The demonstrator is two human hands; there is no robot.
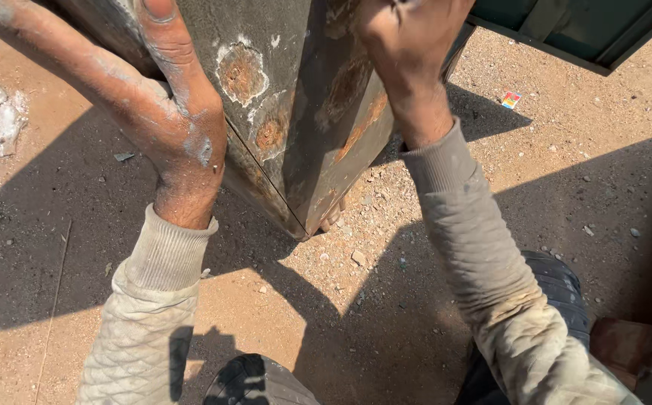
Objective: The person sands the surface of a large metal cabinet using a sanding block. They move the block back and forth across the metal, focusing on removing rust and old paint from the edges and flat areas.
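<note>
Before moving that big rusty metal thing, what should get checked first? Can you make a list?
1. Left hand flat against the rusty metal post: ok, the palm presses its left face.
2. Right hand gripping: cannot tell, it looks closed near the upper edge, but the fingers are cut off by the frame.
3. Post standing on the ground: ok, its lower corner rests on the sandy ground.
4. Ground around the base: not ok, loose stones lie close by.
5. Rust patches near the hands: not ok, flaky rough spots sit beside the left hand.
6. Knees away from the base: ok, there is a gap.
</note>
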